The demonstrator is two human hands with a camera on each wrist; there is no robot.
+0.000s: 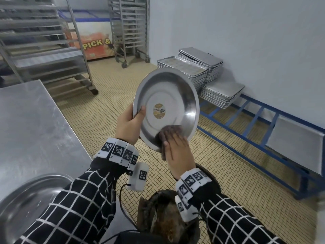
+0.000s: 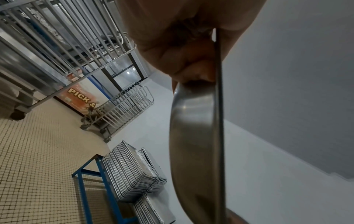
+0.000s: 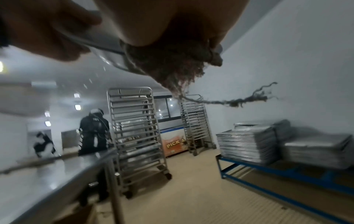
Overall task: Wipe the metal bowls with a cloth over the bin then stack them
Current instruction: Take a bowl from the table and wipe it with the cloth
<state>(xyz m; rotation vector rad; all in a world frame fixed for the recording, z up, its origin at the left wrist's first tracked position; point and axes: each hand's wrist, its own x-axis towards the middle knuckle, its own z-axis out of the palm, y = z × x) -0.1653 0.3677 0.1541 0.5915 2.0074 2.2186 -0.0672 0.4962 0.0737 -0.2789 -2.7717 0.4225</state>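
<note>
In the head view, our left hand (image 1: 129,123) pinches the rim of the tilted bowl (image 1: 166,108) above the bin (image 1: 168,219). Our right hand (image 1: 177,152) presses the cloth (image 1: 164,133) inside it with flat fingers. In the left wrist view, the fingers (image 2: 191,66) grip the rim. In the right wrist view, the frayed cloth (image 3: 172,60) hangs under the palm.

A steel table (image 1: 35,120) carries a metal bowl (image 1: 26,205) (near corner); a bin (image 1: 168,224) stands on the tiled floor (image 1: 109,95).
</note>
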